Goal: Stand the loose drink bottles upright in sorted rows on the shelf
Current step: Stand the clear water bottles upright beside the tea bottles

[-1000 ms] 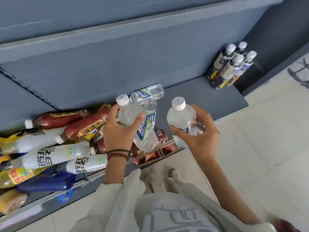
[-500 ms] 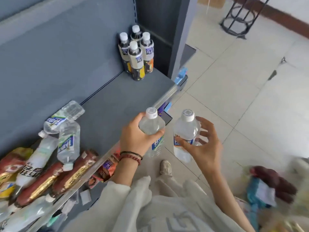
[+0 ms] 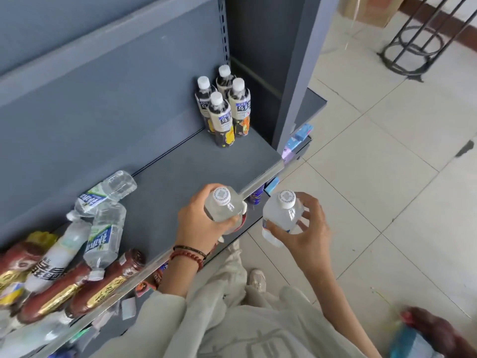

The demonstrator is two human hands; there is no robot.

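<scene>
We stand in a shop: a grey metal retail shelf point(image 3: 206, 164) holds labelled drink bottles point(image 3: 224, 109), price tags point(image 3: 296, 140) lining its front edge.

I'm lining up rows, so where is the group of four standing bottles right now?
Head view: the four standing bottles are clustered at the shelf's back right corner, beside the upright post.

Near the centre of the frame, the left hand point(image 3: 200, 223) grips a clear water bottle point(image 3: 224, 206) upright over the front edge of the grey shelf point(image 3: 196, 166). Just to its right, the right hand point(image 3: 308, 228) holds a second clear bottle point(image 3: 282, 215) over the tiled floor point(image 3: 387, 156). Four dark white-capped bottles point(image 3: 224, 109) stand clustered at the shelf's back right corner. At lower left, loose bottles point(image 3: 77, 251) lie in a heap.
</scene>
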